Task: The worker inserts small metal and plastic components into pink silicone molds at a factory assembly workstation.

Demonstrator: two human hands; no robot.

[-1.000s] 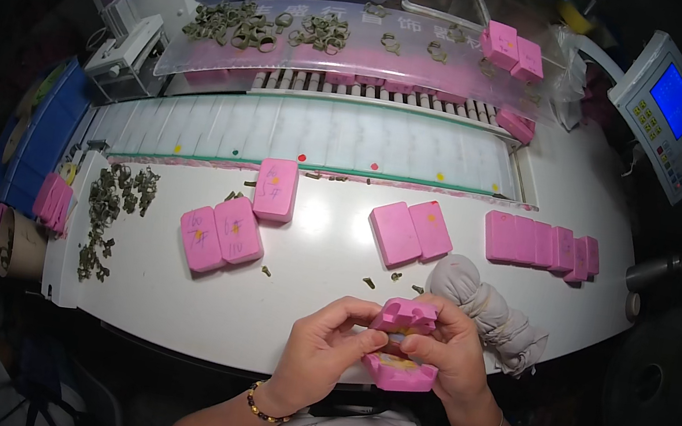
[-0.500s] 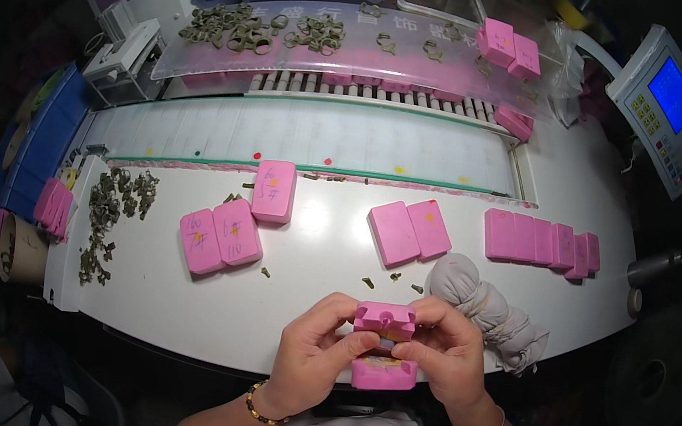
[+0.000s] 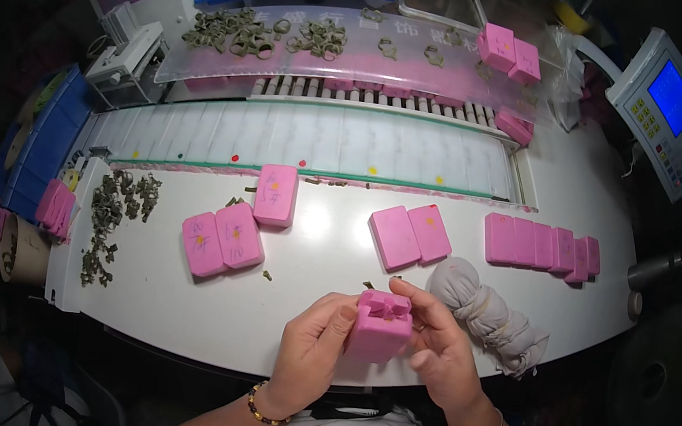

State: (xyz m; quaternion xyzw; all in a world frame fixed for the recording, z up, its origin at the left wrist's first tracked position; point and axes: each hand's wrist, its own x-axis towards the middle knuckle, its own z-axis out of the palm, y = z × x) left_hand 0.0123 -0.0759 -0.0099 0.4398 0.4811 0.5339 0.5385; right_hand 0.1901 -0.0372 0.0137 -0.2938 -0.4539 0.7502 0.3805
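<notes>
A pink rubber mold (image 3: 378,344), its two halves pressed together, is upright in front of my body, with a notched opening at its top end. My left hand (image 3: 317,334) is closed around its left side, thumb along the front edge. My right hand (image 3: 443,354) is at the right side, fingers apart and thumb lifted off; the index fingertip is by the mold's top corner. Whether its other fingers touch the mold is hard to tell. Just beyond lie two pink molds side by side (image 3: 395,238) and a bundled grey-white cloth (image 3: 486,312).
Further pink molds (image 3: 221,239) stand at left, beside a heap of small greenish pieces (image 3: 109,212). A row of molds (image 3: 532,243) lies at right. Behind runs a white conveyor strip (image 3: 300,135), below a clear shelf (image 3: 366,52) with ring-shaped pieces. A keypad display (image 3: 670,109) stands far right.
The mold was parted between both hands; now its halves are together and it is turned upright in my left hand. My right thumb has come off it. The conveyor's colored dots have shifted left.
</notes>
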